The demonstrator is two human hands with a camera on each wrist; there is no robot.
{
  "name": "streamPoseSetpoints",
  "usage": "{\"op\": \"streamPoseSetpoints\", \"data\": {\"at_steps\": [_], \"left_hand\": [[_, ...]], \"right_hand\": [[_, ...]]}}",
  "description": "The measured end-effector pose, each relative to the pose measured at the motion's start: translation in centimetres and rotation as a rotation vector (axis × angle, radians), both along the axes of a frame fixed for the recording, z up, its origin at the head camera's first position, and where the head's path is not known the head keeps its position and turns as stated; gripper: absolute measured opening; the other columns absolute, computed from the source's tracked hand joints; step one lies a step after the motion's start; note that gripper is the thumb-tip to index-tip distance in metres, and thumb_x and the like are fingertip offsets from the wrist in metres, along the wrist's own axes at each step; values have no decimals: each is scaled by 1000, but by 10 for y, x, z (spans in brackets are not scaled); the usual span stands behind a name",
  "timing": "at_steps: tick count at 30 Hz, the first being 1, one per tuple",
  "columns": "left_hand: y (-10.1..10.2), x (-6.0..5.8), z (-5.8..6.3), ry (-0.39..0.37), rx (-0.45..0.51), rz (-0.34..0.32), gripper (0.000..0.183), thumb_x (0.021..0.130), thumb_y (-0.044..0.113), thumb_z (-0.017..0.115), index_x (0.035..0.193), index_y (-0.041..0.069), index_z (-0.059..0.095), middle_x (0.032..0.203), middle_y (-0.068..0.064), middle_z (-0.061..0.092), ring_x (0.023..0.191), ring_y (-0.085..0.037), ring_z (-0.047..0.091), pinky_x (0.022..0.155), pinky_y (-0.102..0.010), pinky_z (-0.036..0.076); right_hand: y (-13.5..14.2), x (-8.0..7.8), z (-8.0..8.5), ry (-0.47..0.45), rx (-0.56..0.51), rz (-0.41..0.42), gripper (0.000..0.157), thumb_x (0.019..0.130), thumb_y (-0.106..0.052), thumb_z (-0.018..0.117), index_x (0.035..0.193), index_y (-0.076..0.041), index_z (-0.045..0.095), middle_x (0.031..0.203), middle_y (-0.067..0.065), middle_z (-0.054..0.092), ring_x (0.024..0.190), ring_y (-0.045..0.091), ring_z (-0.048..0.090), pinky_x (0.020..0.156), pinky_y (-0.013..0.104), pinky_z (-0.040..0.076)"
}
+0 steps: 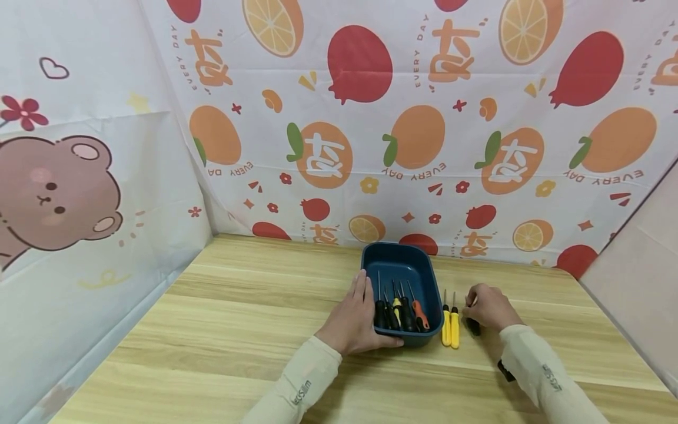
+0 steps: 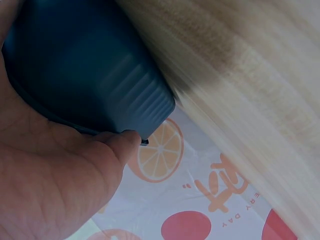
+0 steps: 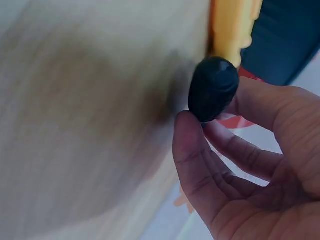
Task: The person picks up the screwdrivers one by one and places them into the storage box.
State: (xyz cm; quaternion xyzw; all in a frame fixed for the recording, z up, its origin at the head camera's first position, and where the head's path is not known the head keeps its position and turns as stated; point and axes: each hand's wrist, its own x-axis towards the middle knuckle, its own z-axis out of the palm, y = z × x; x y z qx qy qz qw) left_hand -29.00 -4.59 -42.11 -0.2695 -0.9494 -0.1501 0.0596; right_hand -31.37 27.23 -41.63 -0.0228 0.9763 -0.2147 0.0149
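A dark blue plastic box stands on the table, with several screwdrivers inside, their handles black, yellow-black and orange-black. My left hand grips the box by its near left corner, fingers along the left wall and thumb across the front. In the left wrist view that hand lies against the ribbed wall of the box. Right of the box, my right hand pinches a black-handled screwdriver between thumb and fingers; its shaft is hidden. Two yellow-handled screwdrivers lie side by side between box and right hand.
The wood-grain table meets a fruit-printed cloth at its back edge, close behind the box. A white cloth with a bear print hangs at the left, and a pale panel stands at the right.
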Motion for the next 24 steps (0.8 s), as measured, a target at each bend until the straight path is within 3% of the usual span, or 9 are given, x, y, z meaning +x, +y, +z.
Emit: {"op": "streamPoseSetpoints", "data": {"at_steps": [9,15,24], "left_hand": [[0,0,0,2,3,1,131,72,81,70,154,-11,26,163,-29,20,148,-40,28,111,-44,42],[0,0,0,-7,13,-1,132,72,80,71,155,-11,25,163,-28,19,149,-40,28,112,-44,41],[0,0,1,-33,16,0,132,73,80,70,156,-10,21,164,-27,17,149,-39,27,113,-43,40]], "right_hand": [[-12,-3,25,88,-113,-5,12,88,-11,73,91,-2,67,84,8,67,74,20,61,65,35,54],[-32,-6,41,134,-177,63,16,89,-12,71,99,1,70,86,9,70,73,19,63,65,33,55],[-69,-7,52,102,-197,144,13,90,-7,72,99,2,71,85,8,68,68,17,62,62,31,58]]}}
